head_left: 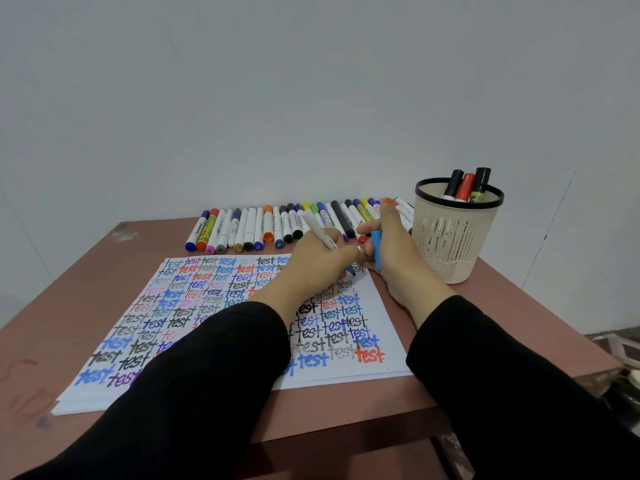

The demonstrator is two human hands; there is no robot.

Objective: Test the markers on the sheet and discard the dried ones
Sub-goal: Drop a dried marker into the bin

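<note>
Blue marker [320, 232] tested on the sheet [389, 327]
The left hand [322, 261] grips it in its fingers, tip on the sheet's far right corner; the right hand [394, 251] pinches the blue cap [376, 249] close by, for recapping.

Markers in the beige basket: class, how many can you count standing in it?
3. A black-capped marker stands at the left, a red marker in the middle, a black-capped green marker at the right, all poking above the basket rim. Others may be hidden lower inside.
</note>
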